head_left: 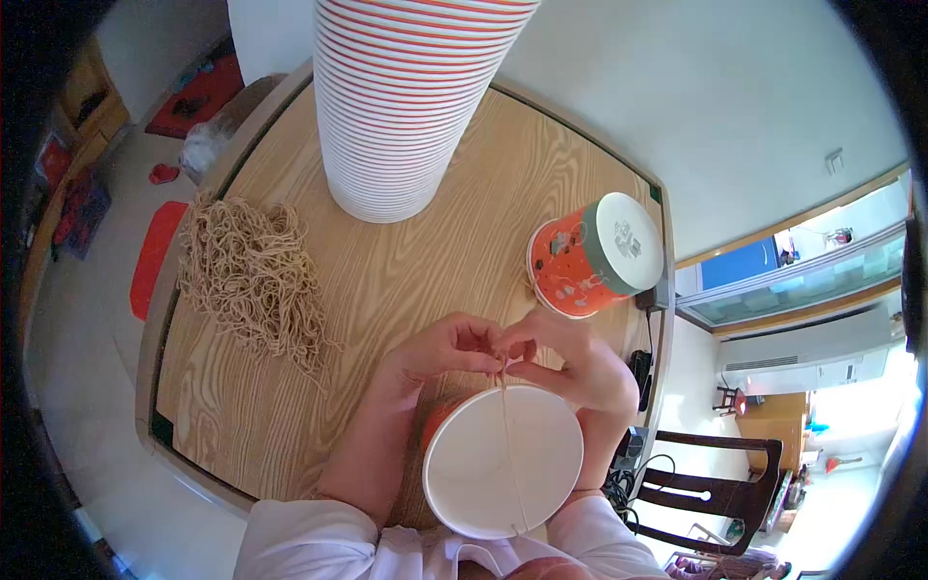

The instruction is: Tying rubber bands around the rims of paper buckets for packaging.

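A paper bucket [464, 474], white inside and red outside, sits right in front of my body with its wide mouth tilted toward me. A thin tan cord [510, 440] runs across the mouth from the near rim to the far rim. At that far rim my left hand [440, 348] pinches the cord between thumb and fingers. My right hand [570, 362] meets it there, its fingertips also closed on the cord. The fingertips overlap, so the exact shape of the cord between them is hidden.
Left on the wooden table [474, 251] lies a tangled heap of tan cords [251, 275]. A tall stack of white paper buckets [406, 106] with red rims rises behind. A red and green bucket [570, 261] stands far right, near a black adapter [653, 298]. A dark chair [715, 493] is at right.
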Demonstrator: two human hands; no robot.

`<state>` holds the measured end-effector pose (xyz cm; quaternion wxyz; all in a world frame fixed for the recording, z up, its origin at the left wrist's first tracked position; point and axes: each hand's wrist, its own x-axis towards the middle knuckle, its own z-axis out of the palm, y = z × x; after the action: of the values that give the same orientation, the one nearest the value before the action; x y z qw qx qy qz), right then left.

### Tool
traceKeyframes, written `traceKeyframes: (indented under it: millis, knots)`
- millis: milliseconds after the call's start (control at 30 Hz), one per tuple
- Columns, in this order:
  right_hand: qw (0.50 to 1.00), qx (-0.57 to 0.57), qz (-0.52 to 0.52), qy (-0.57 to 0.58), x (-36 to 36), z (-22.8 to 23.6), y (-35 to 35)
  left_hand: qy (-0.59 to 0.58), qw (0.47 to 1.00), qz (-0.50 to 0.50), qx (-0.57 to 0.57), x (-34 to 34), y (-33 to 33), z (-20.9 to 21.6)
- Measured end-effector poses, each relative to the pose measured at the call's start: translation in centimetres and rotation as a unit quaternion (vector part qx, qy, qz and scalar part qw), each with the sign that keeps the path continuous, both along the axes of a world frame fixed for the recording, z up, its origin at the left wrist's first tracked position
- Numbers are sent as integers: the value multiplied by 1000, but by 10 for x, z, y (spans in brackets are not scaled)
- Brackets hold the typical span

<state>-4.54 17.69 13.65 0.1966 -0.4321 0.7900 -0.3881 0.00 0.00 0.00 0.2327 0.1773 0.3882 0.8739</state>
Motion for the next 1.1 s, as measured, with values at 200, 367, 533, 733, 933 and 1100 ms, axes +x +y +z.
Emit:
traceKeyframes:
  millis: [200,367,533,733,933,1100]
  knots:
    - [998,26,51,16,0,0,2,-29,999,6,13,-4,6,-6]
    - [1000,-6,-23,7,1,-3,0,-27,999,18,13,-4,7,1]
    - [999,29,-25,9,-1,-7,3,-37,999,15,17,-1,6,-3]
    - [998,29,-47,22,0,-5,3,-21,999,-29,-6,-3,1,4]
    - [998,24,-17,53,-1,-3,1,-26,1000,4,-13,-3,4,-3]
    - [998,-9,-61,28,3,2,-1,-32,999,23,-20,-2,5,1]
